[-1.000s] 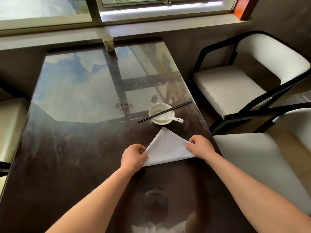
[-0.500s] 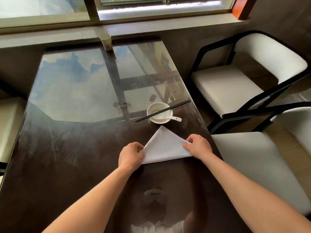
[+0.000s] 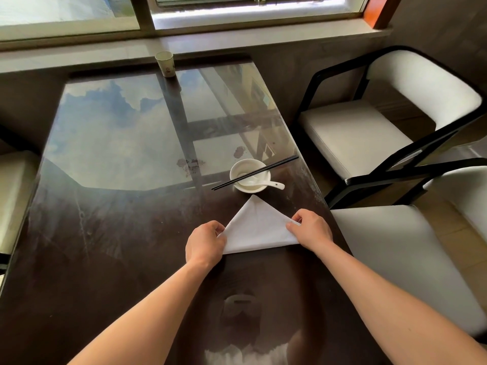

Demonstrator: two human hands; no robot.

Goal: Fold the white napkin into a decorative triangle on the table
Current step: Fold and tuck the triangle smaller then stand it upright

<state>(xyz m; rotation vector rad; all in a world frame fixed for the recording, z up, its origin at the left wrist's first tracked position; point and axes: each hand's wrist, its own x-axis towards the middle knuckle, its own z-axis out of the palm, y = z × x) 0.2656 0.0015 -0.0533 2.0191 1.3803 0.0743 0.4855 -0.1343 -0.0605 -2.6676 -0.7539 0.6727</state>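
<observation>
- Now the left hand (image 3: 204,245) is curled nearly closed, pinching the left corner of the white napkin (image 3: 257,230); the right hand (image 3: 311,230) is likewise nearly closed, its fingertips (image 3: 290,225) nipping the right corner.
- Between the two hands, the napkin lies flat on the table (image 3: 118,246) as a triangle, its apex pointing away from the person.
- Likely risk: if one hand pulls harder than the other, the layers may slide apart and the edges stop matching, since the glossy table probably gives the cloth little grip.
- Lifting the corners too high could let the fold fall open.
- Just beyond the napkin's apex sits a white bowl (image 3: 250,175) with a spoon (image 3: 263,183) in it and black chopsticks (image 3: 254,172) laid across; a forward push of the cloth could knock them.
- Well beyond the napkin, a paper cup (image 3: 165,64) poses no hazard.
</observation>
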